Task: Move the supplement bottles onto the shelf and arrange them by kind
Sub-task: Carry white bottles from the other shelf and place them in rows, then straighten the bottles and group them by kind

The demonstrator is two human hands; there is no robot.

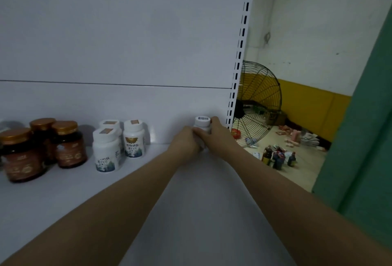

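Both bare arms reach forward across the white metal shelf toward its far right corner. There the left hand and the right hand meet around one small white plastic bottle with a barcode sticker on its cap. The bottle stands upright against the white back panel, just beside the slotted white upright post. The right hand's fingers curl around the bottle's right side and front, and the left hand's fingers close on its lower left side, so only the cap and a strip of the body show.

Further left on the shelf, well apart from the hands, three white plastic bottles with white caps and blue-green printed labels stand upright in a tight group, two far and one near. At the left of these stand three dark amber jars with gold screw lids and brown labels, also grouped closely.

Beyond the post on the right, a black wire-cage fan sits on the floor, with several small dark bottles and scattered packets near it. A green surface fills the right edge.
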